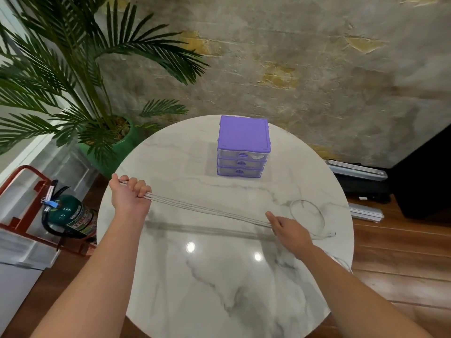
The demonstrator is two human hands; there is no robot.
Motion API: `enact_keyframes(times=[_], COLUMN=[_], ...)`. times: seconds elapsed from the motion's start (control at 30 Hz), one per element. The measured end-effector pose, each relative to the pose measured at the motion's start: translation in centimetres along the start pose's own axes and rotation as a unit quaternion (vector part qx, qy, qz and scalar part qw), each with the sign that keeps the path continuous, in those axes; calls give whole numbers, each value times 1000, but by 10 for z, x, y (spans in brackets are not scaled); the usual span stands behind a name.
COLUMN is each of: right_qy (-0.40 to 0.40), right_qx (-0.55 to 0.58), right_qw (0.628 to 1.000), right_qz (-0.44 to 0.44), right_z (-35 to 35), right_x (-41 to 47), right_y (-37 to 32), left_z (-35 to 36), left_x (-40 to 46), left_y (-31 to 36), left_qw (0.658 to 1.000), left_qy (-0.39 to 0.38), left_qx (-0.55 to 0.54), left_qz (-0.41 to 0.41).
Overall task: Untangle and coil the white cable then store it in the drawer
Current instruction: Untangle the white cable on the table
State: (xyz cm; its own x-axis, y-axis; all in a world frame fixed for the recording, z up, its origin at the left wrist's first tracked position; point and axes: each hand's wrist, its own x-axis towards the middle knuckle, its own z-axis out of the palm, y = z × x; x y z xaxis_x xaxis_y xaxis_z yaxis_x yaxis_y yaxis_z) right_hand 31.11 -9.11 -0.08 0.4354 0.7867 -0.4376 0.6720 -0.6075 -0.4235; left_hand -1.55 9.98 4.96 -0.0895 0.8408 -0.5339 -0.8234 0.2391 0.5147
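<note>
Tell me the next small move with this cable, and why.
Probably draw the loose loop in with the right hand and lay it beside the strands held by the left hand. Several strands of the cable already run taut between the hands, but the tail by the plug lies uncoiled on the table.

Only legible text: "FIRE" on the green fire extinguisher [70,215] label, left of the left hand [129,193] fingers. Rest of label too blurred.
</note>
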Motion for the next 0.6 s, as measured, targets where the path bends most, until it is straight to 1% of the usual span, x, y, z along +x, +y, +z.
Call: enact_keyframes(times=[0.07, 0.17, 0.23, 0.3, 0.37, 0.4, 0.47, 0.53, 0.57, 0.6], right_qy=[-16, -45, -69, -79, -71, -66, -63, -61, -58, -55], right_qx=[36, 170, 223, 238, 233, 227, 220, 212, 209, 207], right_qw=[999, 984, 972, 968, 970, 971, 972, 972, 972, 972], right_qz=[24, 27, 16, 3, -19, -32, -58, -78, -88, -96], right_z=[-2, -7, -11, -13, -12, -11, -10, -9, -9, -9], right_x=[3, 6, 6, 7, 8, 9, 8, 6, 6, 6], right_y=[-3, -11, -17, -26, -37, -43, -56, -68, -72, -75], left_z=[2, 9, 17, 25, 31, 33, 36, 34, 32, 31], left_x=[-3, -8, -14, -19, -24, -28, -38, -50, -55, -60], left_y=[-2, -4, -5, -10, -23, -32, -55, -81, -93, -102], left_qw=[999, 987, 968, 933, 879, 845, 762, 668, 627, 597], left_qy=[16, 41, 39, 26, -18, -56, -167, -274, -308, -330], left_qx=[48, 145, 234, 345, 466, 522, 617, 685, 709, 725], left_qz=[16, 61, 83, 94, 94, 95, 104, 100, 97, 91])
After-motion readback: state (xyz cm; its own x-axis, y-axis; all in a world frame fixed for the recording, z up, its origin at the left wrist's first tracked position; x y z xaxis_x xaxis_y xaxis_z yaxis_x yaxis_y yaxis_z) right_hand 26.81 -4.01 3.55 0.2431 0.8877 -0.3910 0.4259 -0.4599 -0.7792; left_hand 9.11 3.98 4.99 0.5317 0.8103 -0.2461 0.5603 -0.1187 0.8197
